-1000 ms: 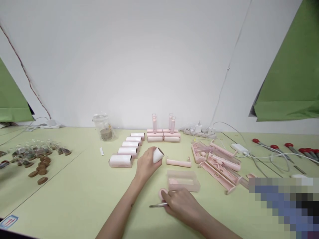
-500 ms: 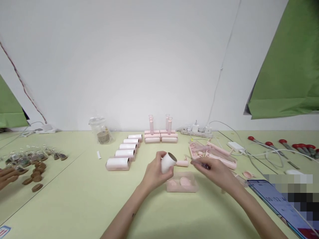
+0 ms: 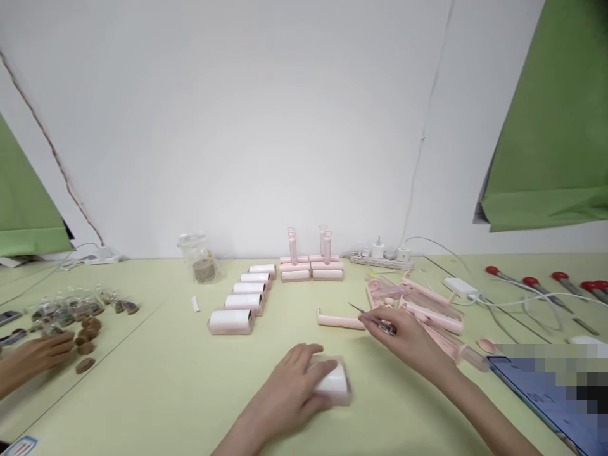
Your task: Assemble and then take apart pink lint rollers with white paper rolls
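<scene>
My left hand [image 3: 297, 389] is closed over a white roll [image 3: 334, 380], a little blurred, which sits in a clear pink case [image 3: 344, 398] on the table. Its fingers lie across the roll's top and side. In my right hand [image 3: 403, 332] I grip a slim pointed metal tool [image 3: 360, 310], its tip pointing left, its handle partly hidden by the fingers. Just below that tip lies a long pale-pink plastic bar [image 3: 339, 320] with an upturned end. Several pink plastic parts [image 3: 432, 310] are piled beyond my right hand.
A slanted row of cased white rolls [image 3: 230, 322] stands left of centre. Pink roller assemblies [image 3: 311, 269] with upright handles are by the wall. A power strip [image 3: 380, 259], cables, red-tipped tools [image 3: 532, 282] and a phone [image 3: 532, 396] lie right. Another person's hand [image 3: 45, 354] is far left.
My left hand has lowered the white roll from the air into the pink case, hiding the round shapes seen inside. My right hand still holds the pointed tool.
</scene>
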`<state>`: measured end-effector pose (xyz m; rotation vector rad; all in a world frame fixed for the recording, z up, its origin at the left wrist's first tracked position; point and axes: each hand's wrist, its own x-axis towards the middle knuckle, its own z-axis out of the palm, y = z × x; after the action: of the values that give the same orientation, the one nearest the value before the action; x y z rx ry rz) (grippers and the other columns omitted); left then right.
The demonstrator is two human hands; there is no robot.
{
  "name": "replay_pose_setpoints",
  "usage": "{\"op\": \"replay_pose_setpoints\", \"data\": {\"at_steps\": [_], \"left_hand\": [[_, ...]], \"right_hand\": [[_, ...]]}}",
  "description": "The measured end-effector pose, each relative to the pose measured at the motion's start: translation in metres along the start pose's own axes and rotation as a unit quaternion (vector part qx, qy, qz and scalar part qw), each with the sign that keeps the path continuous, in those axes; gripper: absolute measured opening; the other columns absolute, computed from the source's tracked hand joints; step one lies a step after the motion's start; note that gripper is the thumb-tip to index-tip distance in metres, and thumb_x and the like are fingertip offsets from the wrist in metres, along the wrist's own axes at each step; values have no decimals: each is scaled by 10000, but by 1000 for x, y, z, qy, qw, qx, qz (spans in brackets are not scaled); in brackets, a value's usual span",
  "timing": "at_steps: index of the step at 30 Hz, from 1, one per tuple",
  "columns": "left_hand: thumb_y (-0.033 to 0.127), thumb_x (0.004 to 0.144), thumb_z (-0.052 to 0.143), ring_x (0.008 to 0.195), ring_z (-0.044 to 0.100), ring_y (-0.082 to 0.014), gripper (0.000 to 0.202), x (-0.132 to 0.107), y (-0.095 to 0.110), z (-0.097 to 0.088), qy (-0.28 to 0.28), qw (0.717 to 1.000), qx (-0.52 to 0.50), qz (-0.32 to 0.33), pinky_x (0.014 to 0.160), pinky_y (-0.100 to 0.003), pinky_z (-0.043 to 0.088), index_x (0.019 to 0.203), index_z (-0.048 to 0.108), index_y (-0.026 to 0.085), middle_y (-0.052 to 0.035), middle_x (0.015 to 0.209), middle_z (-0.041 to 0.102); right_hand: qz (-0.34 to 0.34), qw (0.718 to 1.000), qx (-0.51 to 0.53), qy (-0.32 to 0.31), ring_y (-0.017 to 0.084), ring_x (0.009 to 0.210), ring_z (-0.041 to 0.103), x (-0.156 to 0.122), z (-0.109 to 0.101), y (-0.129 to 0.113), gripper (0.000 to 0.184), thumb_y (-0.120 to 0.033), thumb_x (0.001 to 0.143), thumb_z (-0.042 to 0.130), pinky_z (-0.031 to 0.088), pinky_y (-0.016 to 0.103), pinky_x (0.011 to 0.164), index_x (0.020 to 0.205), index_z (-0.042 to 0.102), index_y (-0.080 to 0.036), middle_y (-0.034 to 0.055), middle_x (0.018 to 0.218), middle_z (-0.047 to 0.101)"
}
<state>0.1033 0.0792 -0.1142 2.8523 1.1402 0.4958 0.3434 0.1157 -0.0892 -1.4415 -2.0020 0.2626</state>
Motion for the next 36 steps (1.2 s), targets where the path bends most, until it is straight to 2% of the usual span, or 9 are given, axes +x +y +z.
{"op": "replay_pose_setpoints", "data": {"at_steps": [3,7,11,15,21,24,28,32,36], "left_hand": [[281,834,459,1020,460,-192,407,-53,-26,-18,21,995,67,-72,840,-317,427,1226,384,360,-21,1144,513],[266,853,391,988,485,-213,412,-104,-79,-17,100,968,142,-181,825,-357,429,1249,366,378,-22,1114,544],[268,854,355,1043,454,-217,403,-110,-120,-6,162,954,92,-234,855,-384,423,1256,367,293,-45,1160,508],[270,836,373,1097,427,-219,423,-97,-134,-7,144,961,66,-228,883,-392,413,1258,354,254,-58,1211,471],[284,812,394,1178,364,-218,535,-94,-143,0,150,954,168,-199,1021,-471,176,1322,230,257,-48,1254,455],[359,794,460,1173,376,-213,640,-95,-142,1,217,928,258,-161,1050,-408,58,1349,175,216,-57,1266,462],[308,791,501,1088,463,-174,634,-92,-120,-4,274,906,314,-75,1057,-325,65,1344,211,202,-40,1152,568],[361,797,504,1066,484,-158,611,-71,-86,0,254,940,225,29,1036,-283,181,1325,233,212,-24,1106,589],[393,759,541,1192,355,-238,694,-16,-65,16,253,965,-36,-61,951,-360,344,1301,153,200,-129,1287,379]], "right_hand": [[-50,992,-101,-61,191,750,588,12,19,5,233,-297,848,387,387,260,576,929,600,-245,15,934,632],[-68,973,-193,-107,201,695,607,31,48,10,217,-219,822,429,340,251,524,957,597,-244,30,935,633],[-36,967,-229,-103,216,681,606,44,58,21,174,-214,814,448,324,249,520,787,619,-204,54,775,647],[39,965,-251,-70,252,684,599,49,49,36,144,-182,753,486,317,256,509,660,596,-171,93,680,634],[88,982,-170,3,238,711,586,93,33,36,312,-419,776,435,345,259,513,901,580,-173,68,752,613],[101,988,-109,42,209,724,584,144,38,35,481,-481,785,401,368,248,538,1130,458,-152,53,780,604],[102,992,-50,60,188,599,568,193,60,41,477,-454,760,458,363,243,518,1086,458,-105,17,624,571],[71,993,-7,92,198,556,531,187,70,40,344,-492,750,422,349,260,513,858,503,-175,-9,557,529],[31,991,40,127,220,615,537,143,55,23,333,-512,725,434,351,274,539,776,502,-190,26,632,572]]}}
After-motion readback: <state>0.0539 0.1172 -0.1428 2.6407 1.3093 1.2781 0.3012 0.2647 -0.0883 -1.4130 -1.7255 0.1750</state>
